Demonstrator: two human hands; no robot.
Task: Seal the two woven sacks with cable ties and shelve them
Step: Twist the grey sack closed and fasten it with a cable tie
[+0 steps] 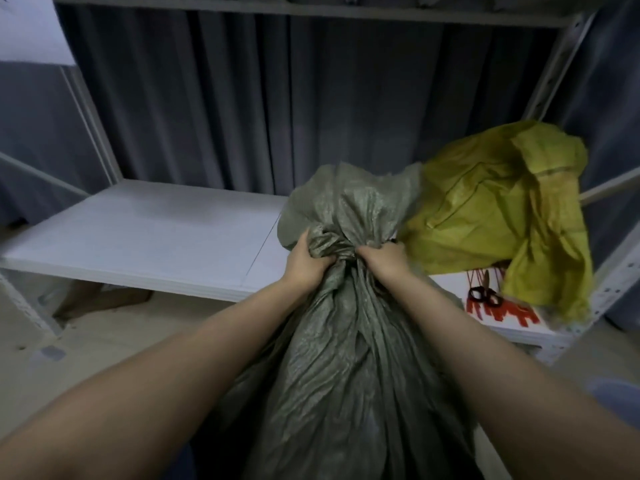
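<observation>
A grey-green woven sack (pixel 346 358) stands in front of me, its mouth bunched into a neck. My left hand (pixel 306 261) grips that neck from the left and my right hand (pixel 384 259) grips it from the right, both just below the flared top. A yellow woven sack (pixel 491 209) lies crumpled on the white shelf board (pixel 156 237) at the right. Red cable ties (pixel 498 311) lie on the shelf beneath the yellow sack's front edge, with black loops beside them. Whether a tie is on the grey sack's neck is hidden by my hands.
The metal rack has an upright post (pixel 554 77) at the right and a higher shelf (pixel 311 8) overhead. A dark curtain hangs behind. The left part of the shelf board is bare. Floor shows below at the left.
</observation>
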